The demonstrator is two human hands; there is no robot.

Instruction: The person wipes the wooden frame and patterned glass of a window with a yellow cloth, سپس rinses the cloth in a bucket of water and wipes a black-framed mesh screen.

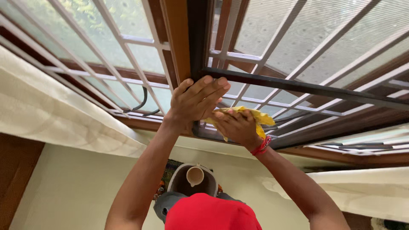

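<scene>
Window with white bars and a dark brown frame [298,87], cream curtains either side.
Left hand [198,100] lies flat and open against the frame; right hand [236,125] closes around a yellow cloth [257,117], pressing it to the frame's lower corner.

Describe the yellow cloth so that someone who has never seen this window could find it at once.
Start at the wooden window with its white metal grille, and follow the dark sash frame down to its lower corner. There the right hand, a red wristband at its wrist, presses a crumpled yellow cloth against the frame. It is the only bright yellow thing among browns and whites.
</scene>
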